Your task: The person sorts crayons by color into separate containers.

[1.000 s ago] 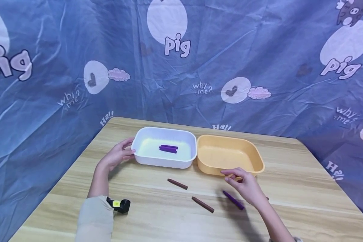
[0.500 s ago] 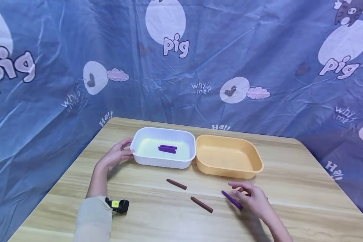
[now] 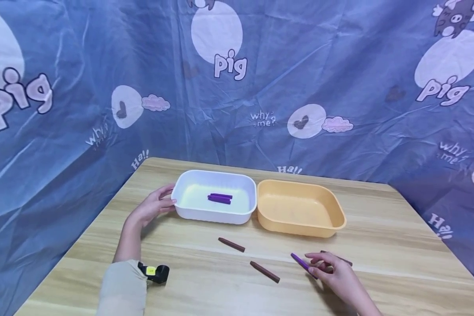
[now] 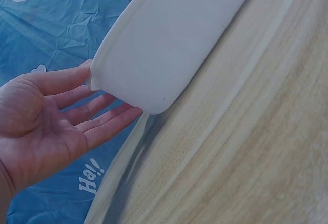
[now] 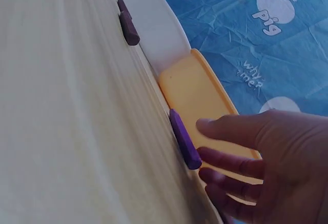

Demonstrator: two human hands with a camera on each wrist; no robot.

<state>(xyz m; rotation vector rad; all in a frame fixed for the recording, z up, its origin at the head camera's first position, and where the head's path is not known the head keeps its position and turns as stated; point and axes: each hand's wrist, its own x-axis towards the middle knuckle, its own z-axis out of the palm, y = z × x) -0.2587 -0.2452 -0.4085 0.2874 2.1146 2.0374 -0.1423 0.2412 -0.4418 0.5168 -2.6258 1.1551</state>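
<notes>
The left hand (image 3: 152, 208) and right hand (image 3: 335, 275) are bare, a creased pale beige sleeve (image 3: 122, 287) covers part of the left arm (image 3: 130, 241), and a black, round-ended device (image 3: 162, 274) bearing a yellow label (image 3: 151, 271) juts from its cuff (image 3: 132, 264).

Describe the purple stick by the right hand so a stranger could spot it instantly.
On the wooden table, find the orange tray. On the person's side of it, by the right hand, is the purple stick. Colour separates it from the nearby brown sticks; being outside the white tray separates it from the purple ones inside.
</notes>
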